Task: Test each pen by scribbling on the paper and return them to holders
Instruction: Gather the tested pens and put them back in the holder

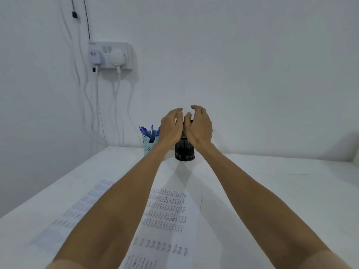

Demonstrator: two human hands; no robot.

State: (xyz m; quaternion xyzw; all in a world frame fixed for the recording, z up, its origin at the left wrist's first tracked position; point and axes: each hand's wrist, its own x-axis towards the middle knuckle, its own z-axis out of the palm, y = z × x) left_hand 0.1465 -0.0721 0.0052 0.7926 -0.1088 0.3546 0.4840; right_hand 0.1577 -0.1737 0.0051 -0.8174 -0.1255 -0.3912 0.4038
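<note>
A black mesh holder (185, 151) stands at the far edge of the table, with dark pens (183, 126) sticking out of its top. My left hand (172, 127) and my right hand (198, 126) are cupped around those pen tops from both sides, fingers curled, and hide most of them. Just left of it, a light blue holder (148, 146) carries several blue pens (145, 131). A sheet of paper (167, 212) covered with rows of dark scribbles lies under my forearms, and a second sheet (77, 208) with bluish marks lies to its left.
The white table (272, 191) meets a white wall just behind the holders. A wall socket (110, 55) with plugs and hanging cables (116, 105) sits at the upper left.
</note>
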